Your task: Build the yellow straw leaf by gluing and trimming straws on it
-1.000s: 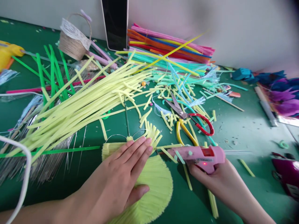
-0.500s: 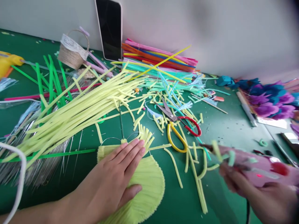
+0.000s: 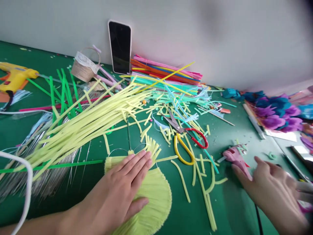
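The left hand (image 3: 122, 192) lies flat, fingers spread and released, pressing down on the yellow fan (image 3: 151, 199) of glued strips on the green surface (image 3: 232, 130). The right hand (image 3: 271, 189) is blurred; its fingers rest loosely against the rear of the pink glue gun (image 3: 236, 156), and whether they grip it cannot be told.

Loose cut strips (image 3: 195, 169) lie scattered between the two hands, with the red and yellow scissors (image 3: 188, 140) just beyond them. Above the fan a long sheaf of yellow strips (image 3: 85, 124) fans leftward over thin wires (image 3: 49, 179), crossed by green strips (image 3: 63, 94). Against the wall stand a phone (image 3: 119, 47), a small twine basket (image 3: 85, 67) and a stack of coloured pipe cleaners (image 3: 166, 71). A yellow glue gun (image 3: 14, 76) lies at far left, and purple and blue feathers (image 3: 276, 112) at far right.

Half a second ago the right hand held the pink gun up in the air; now the gun sits low by the surface, farther right of the fan, with its nozzle pointing left. The left hand has not shifted on the fan.
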Demonstrator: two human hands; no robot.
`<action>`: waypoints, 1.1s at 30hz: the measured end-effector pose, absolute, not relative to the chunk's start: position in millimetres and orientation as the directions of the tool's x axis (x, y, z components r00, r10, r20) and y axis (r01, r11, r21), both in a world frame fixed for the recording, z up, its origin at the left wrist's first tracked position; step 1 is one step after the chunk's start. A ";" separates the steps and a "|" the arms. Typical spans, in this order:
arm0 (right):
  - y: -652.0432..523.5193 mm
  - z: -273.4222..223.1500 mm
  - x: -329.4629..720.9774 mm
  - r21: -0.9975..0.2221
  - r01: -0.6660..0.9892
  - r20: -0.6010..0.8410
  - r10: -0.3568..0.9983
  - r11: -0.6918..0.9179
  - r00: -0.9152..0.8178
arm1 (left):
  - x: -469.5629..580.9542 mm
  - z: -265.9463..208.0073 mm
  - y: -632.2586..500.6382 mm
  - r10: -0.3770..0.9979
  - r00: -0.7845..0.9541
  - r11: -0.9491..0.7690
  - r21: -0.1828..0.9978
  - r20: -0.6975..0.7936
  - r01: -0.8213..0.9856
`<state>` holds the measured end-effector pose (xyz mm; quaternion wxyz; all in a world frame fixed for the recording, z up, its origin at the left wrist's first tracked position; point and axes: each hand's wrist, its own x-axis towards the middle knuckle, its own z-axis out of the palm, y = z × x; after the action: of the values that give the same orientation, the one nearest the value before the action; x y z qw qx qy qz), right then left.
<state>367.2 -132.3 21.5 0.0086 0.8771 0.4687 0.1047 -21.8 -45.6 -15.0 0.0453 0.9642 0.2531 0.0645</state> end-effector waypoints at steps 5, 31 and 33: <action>-116.2 39.5 270.1 -0.358 0.904 0.118 0.949 -0.234 0.292 | -19.9 -15.7 -44.2 0.484 0.868 -0.874 0.113 0.108 0.473; -90.5 25.2 211.9 -0.653 0.707 -0.143 0.960 -0.273 0.239 | -21.8 -14.5 -42.7 0.461 0.881 -0.886 0.105 0.108 0.451; -93.0 30.2 208.2 -0.641 0.736 -0.088 0.973 -0.220 0.214 | -21.9 -15.5 -43.7 0.462 0.880 -0.886 0.109 0.112 0.451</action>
<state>208.2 -93.0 30.2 -0.2406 0.7409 0.5765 -0.2466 -21.9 -43.7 -15.5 0.0399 0.9686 0.2358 0.0678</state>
